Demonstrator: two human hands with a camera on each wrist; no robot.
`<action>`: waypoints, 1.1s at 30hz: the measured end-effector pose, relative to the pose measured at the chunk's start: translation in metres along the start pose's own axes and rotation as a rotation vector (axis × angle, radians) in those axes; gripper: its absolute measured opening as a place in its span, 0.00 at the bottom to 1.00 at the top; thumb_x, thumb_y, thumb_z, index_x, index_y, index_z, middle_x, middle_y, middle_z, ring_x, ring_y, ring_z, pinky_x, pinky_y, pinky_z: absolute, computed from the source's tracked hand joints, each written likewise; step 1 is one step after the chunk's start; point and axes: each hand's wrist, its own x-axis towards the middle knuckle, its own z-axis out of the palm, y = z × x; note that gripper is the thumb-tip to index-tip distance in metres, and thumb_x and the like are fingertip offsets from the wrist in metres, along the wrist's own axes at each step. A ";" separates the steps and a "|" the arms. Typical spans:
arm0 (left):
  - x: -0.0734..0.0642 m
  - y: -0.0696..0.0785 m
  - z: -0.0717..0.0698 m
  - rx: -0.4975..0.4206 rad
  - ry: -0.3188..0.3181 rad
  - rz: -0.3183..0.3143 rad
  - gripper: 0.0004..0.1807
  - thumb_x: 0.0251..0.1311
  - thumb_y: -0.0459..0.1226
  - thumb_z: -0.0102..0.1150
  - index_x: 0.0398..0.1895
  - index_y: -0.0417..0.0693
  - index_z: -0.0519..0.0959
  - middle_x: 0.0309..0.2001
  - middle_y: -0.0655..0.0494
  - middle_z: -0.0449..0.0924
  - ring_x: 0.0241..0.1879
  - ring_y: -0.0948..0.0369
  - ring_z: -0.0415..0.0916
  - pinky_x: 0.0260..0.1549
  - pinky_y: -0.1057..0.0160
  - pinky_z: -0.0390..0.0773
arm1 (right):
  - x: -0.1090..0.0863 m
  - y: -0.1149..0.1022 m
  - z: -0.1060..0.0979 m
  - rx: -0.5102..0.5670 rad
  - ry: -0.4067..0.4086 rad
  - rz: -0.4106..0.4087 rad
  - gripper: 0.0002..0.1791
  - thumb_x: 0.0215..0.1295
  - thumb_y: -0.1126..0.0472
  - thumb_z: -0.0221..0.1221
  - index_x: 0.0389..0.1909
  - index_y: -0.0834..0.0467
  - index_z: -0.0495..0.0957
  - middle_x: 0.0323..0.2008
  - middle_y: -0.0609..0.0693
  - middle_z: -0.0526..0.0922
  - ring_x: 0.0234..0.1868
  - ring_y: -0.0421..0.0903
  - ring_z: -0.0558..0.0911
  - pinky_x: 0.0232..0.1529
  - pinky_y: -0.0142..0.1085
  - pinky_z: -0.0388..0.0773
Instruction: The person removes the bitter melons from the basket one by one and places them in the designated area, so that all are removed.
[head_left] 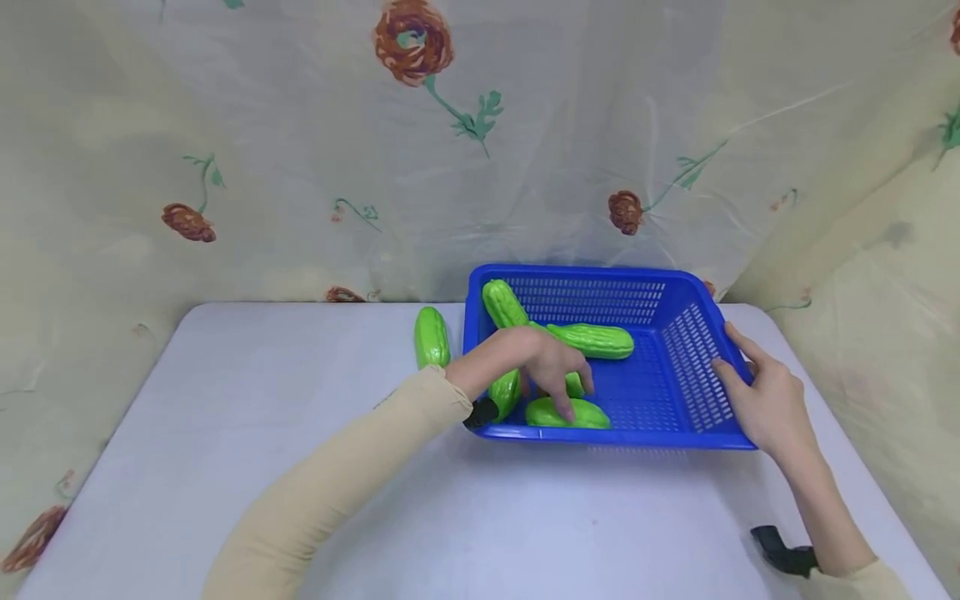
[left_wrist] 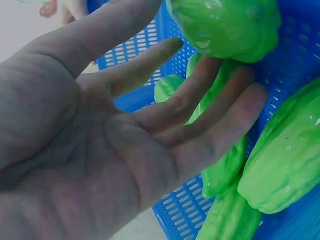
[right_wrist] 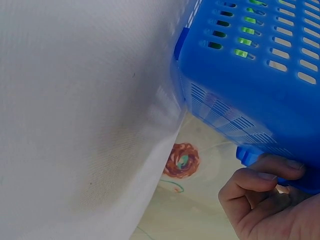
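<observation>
A blue plastic basket (head_left: 637, 400) stands on the white table with several glossy green bitter melons inside. My left hand (head_left: 557, 367) reaches down into its left half. In the left wrist view its fingers (left_wrist: 220, 142) are spread and gently bent, with nothing gripped. The fingertips are close to a rounded melon (left_wrist: 230, 27), which in the head view is the front melon (head_left: 585, 414). My right hand (head_left: 772, 404) grips the basket's right rim, fingers curled over it in the right wrist view. Another melon (head_left: 596, 340) lies across the back of the basket.
One more bitter melon (head_left: 431, 336) lies on the table just left of the basket. A flower-printed curtain (head_left: 300, 150) hangs behind and beside the white table (head_left: 225, 433). Black wrist-camera mounts (head_left: 783, 554) stick out from both wrists.
</observation>
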 end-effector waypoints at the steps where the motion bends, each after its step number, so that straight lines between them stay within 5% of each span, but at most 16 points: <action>1: 0.000 0.000 0.000 0.007 -0.001 -0.002 0.38 0.76 0.46 0.64 0.86 0.59 0.62 0.85 0.54 0.59 0.67 0.56 0.78 0.60 0.55 0.89 | 0.000 0.000 0.000 -0.001 0.000 -0.004 0.34 0.84 0.51 0.52 0.85 0.54 0.60 0.63 0.81 0.78 0.52 0.77 0.86 0.35 0.44 0.78; 11: 0.001 0.002 0.002 -0.055 -0.025 -0.007 0.38 0.77 0.43 0.63 0.86 0.56 0.61 0.86 0.54 0.56 0.57 0.61 0.79 0.53 0.64 0.90 | -0.003 0.004 0.000 -0.001 0.011 -0.014 0.33 0.84 0.52 0.53 0.84 0.56 0.61 0.61 0.82 0.79 0.50 0.77 0.87 0.34 0.38 0.76; 19: -0.003 0.003 0.001 -0.083 -0.009 0.007 0.38 0.80 0.42 0.58 0.88 0.55 0.56 0.84 0.54 0.56 0.44 0.62 0.78 0.55 0.60 0.90 | 0.000 0.001 0.001 -0.013 0.019 -0.040 0.33 0.83 0.53 0.53 0.83 0.58 0.62 0.58 0.82 0.80 0.44 0.73 0.88 0.31 0.36 0.74; 25: -0.013 0.004 -0.001 -0.087 0.021 0.094 0.37 0.81 0.42 0.57 0.87 0.53 0.56 0.82 0.51 0.57 0.43 0.62 0.78 0.61 0.53 0.87 | 0.001 0.002 0.001 -0.012 0.016 -0.047 0.33 0.84 0.54 0.53 0.83 0.59 0.62 0.58 0.83 0.80 0.41 0.72 0.89 0.30 0.36 0.75; 33: -0.045 -0.006 -0.004 -0.193 0.130 0.246 0.35 0.80 0.44 0.59 0.85 0.56 0.60 0.80 0.50 0.67 0.58 0.63 0.79 0.48 0.68 0.86 | 0.002 0.002 0.001 -0.018 0.009 -0.033 0.33 0.84 0.53 0.53 0.84 0.58 0.61 0.58 0.82 0.80 0.40 0.70 0.89 0.29 0.36 0.74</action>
